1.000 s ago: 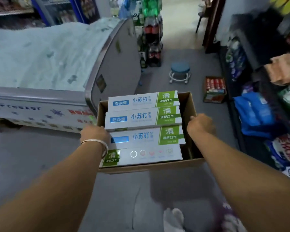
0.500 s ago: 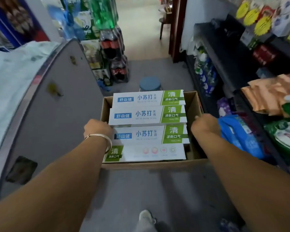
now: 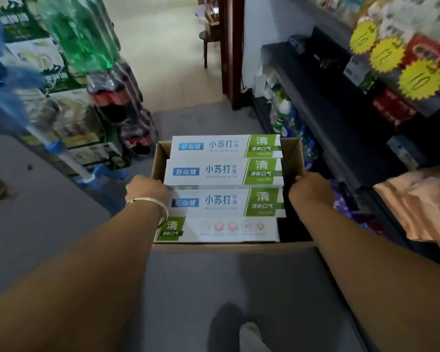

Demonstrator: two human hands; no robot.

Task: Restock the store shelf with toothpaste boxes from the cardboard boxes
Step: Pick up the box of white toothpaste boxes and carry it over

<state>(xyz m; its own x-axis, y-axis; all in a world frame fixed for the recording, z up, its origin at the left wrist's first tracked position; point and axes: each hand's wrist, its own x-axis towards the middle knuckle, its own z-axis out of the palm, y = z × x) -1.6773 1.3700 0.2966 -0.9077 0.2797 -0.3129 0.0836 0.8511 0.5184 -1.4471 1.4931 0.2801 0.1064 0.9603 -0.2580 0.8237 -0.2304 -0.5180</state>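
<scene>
Since 1 s ago the cardboard box [image 3: 294,158] w/ four toothpaste boxes [image 3: 224,171] showing on top has been swung away from the grey freezer [image 3: 36,212] toward the dark store shelf [image 3: 323,110] at right. It is carried above the floor, the left hand [image 3: 148,190] curled over its left wall, the right hand [image 3: 311,189] gripped on the right rim. Step judged as transport; next, box is to be set down near the shelf so a hand is freed for unloading.

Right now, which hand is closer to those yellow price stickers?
Right. The right hand grips the cardboard box below the yellow price stickers; the left hand holds its far side.
</scene>
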